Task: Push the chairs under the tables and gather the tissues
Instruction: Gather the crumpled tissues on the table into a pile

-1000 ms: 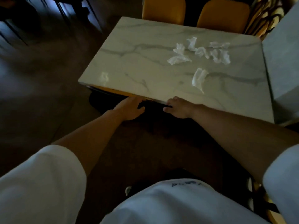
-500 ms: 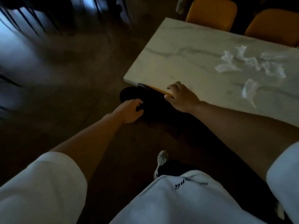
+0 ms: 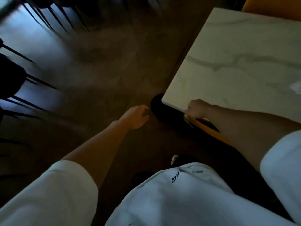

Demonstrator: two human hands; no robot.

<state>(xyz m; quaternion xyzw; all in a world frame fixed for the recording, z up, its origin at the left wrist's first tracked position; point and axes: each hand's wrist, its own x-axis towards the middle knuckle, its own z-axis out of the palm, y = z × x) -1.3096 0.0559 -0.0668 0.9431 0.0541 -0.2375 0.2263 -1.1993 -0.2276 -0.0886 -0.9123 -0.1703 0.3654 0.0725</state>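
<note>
Right hand [image 3: 197, 108] is curled closed over the top edge of the chair back [image 3: 206, 128], a yellow-edged strip with dark upholstery that sits just below the near edge of the marble table [image 3: 236, 75], so this chair is tucked mostly beneath the tabletop. Its forearm runs along the table's near edge. Left hand [image 3: 136, 117] hangs free over the brown floor [image 3: 114, 70], fingers loosely spread and holding nothing, just short of the chair's rounded dark corner. Two bare arms show, each ending in a white sleeve. One table is in view, with one tissue [image 3: 296, 86] visible at the right frame edge. A second yellow chair [image 3: 267, 8] peeks beyond the table's far side. Dark thin-legged furniture [image 3: 17, 75], blurred, stands well apart at the left, leaving a broad stretch of open floor.
</note>
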